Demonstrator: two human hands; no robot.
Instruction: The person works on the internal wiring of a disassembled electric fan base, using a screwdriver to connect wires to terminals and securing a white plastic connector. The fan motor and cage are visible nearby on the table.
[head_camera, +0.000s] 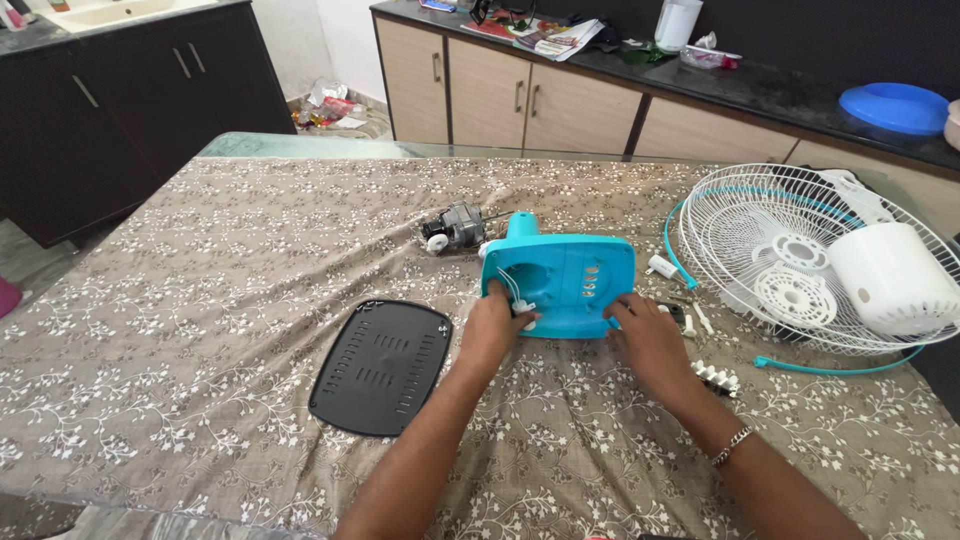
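On the cloth-covered table (200, 330), near its middle, sits a turquoise plastic fan base housing (565, 285), turned so that its hollow inside faces up and toward the person. It is a rounded rectangle with a short tubular neck rising from its far left corner. Inside it shows a round recess on the left, a column of small oval slots on the right, and thin white wires (512, 292) that trail out over the near left edge.

The left hand (492, 325) grips the near left edge of the housing, fingers curled closed over the rim beside the wires. The right hand (645, 335) rests at the near right corner, fingertips touching the housing's edge with the fingers loosely bent; it presses or steadies more than it clasps, and I cannot tell whether anything small lies beneath the palm. A metal bracelet (733, 444) circles the right wrist.

Just beyond the housing, touching or nearly touching its neck, lies a grey fan motor (455, 228) with a white knob at its near end. To the left, near the person, a black oval base plate (380, 365) lies flat, well apart from the housing. To the right rests a white wire fan guard (790, 255) with a turquoise rim, and a white motor cover (890, 275) lies on it. Small white parts (716, 377) lie scattered just right of the right hand. The cloth is brown with a pale flower pattern.
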